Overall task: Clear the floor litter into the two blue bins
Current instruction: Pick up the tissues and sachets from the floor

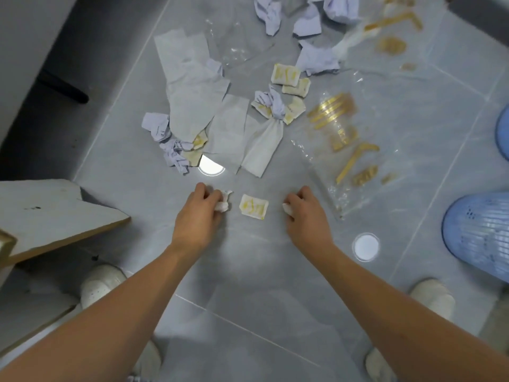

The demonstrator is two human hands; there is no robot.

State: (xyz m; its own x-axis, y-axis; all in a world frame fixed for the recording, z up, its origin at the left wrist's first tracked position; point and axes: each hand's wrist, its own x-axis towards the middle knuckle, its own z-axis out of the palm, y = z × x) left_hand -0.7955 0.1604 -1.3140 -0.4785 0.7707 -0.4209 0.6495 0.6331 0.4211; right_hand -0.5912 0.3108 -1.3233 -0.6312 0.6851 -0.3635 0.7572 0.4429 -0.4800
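My left hand (pixel 199 213) grips a small crumpled white paper (pixel 223 202) low over the grey tiled floor. My right hand (pixel 305 210) holds another white scrap (pixel 288 209) in its curled fingers. Between the hands a white sachet with yellow print (pixel 253 206) lies flat on the floor. Further out lie grey paper sheets (pixel 192 86), crumpled lilac papers (pixel 157 126), more yellow-printed sachets (pixel 286 75) and a clear plastic bag with gold print (pixel 344 139). A blue slatted bin (pixel 479 235) stands at the right edge, and a second blue bin (pixel 502 133) shows behind it.
A grey board with a wooden edge (pixel 55 210) juts in at the left. A dark wall base and a black leg (pixel 63 88) run along the far left. White shoes (pixel 102 285) stand near the bottom. Ceiling lights reflect on the tiles (pixel 366 246).
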